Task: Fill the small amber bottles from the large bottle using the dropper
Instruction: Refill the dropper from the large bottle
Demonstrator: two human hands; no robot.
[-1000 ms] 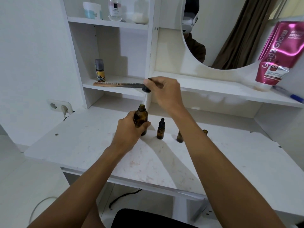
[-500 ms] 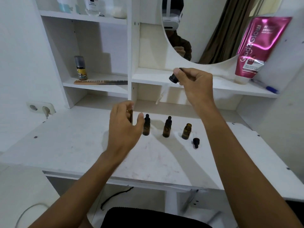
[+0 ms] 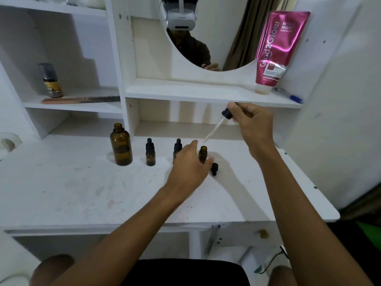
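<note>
- R hand [image 3: 253, 122] pinches the dropper [image 3: 218, 125] by its black bulb end, upper right of centre. Glass tube slants down toward lower left, w/ the tip just above & a touch right of the mouth I'm aiming for.
- Open small bottle [image 3: 202, 154] stands upright on the counter [image 3: 82, 193], centre frame. Its loose cap [image 3: 214, 168] lies just beside it, lower right.
- L hand [image 3: 188, 165] is the nearer one: fingers relaxed, bottle in the gap betw. thumb & forefinger, not clasped. Can't tell if skin touches glass.
- Next, I reckon: steady bottle w/ L, bring tip straight down into the neck.
- Large bottle [image 3: 121, 147] is uncapped, well to the left. Capped small bottles [image 3: 150, 154] stand in between.
- Vs 0.5 s ago: L hand was at the left end of the row & has crossed right. Dropper was higher & has come down over the mouth.
</note>
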